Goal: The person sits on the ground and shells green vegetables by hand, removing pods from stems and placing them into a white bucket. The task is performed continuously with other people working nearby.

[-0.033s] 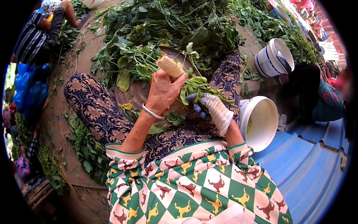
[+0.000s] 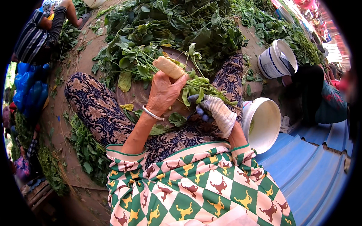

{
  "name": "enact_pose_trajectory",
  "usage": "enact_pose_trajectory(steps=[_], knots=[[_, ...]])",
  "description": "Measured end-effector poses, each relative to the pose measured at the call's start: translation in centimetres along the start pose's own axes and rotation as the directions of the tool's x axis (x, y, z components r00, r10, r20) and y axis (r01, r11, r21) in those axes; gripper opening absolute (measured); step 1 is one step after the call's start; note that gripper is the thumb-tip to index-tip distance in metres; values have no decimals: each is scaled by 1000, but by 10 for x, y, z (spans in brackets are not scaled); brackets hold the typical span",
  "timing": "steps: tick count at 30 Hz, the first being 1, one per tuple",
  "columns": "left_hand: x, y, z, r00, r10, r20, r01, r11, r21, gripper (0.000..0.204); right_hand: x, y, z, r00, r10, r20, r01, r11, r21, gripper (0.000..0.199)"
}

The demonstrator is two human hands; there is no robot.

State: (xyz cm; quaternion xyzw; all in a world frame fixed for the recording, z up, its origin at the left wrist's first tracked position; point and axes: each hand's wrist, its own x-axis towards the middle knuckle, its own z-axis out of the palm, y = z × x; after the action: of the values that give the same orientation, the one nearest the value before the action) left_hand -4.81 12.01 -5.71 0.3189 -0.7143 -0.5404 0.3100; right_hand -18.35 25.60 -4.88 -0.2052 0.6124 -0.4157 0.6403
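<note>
My left hand point(image 2: 163, 93), bare with a silver bangle at the wrist, is closed around a pale tan cylindrical piece point(image 2: 169, 67) and holds it up over a round brown tray point(image 2: 136, 95) on my lap. My right hand point(image 2: 215, 111), in a white glove with blue fingertips, grips a bunch of green leafy stems point(image 2: 200, 89) just right of the left hand. The stems lie across between the two hands. More loose stems and leaves point(image 2: 137, 62) rest on the tray's far side. My legs in dark patterned trousers point(image 2: 96, 109) frame the tray.
A big heap of green leaves point(image 2: 177, 26) lies ahead on the ground. A white bucket point(image 2: 266, 126) stands by my right knee, and another white bucket point(image 2: 277, 58) farther off. A person in dark clothes point(image 2: 315, 96) sits right, another person point(image 2: 41, 34) upper left. Blue corrugated sheet point(image 2: 313, 173) lies lower right.
</note>
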Motion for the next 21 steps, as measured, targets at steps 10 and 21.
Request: enact_pose_trajectory(steps=[10,21], knots=[[-28,17,-13,998,-41,56,51,979,-198,7,11,-16,18,995,101,22,-103,956,275,52],[-39,22,-12,979,-150,-137,97,938,-332,9,16,-20,34,991,-7,-136,-16,985,-169,18]])
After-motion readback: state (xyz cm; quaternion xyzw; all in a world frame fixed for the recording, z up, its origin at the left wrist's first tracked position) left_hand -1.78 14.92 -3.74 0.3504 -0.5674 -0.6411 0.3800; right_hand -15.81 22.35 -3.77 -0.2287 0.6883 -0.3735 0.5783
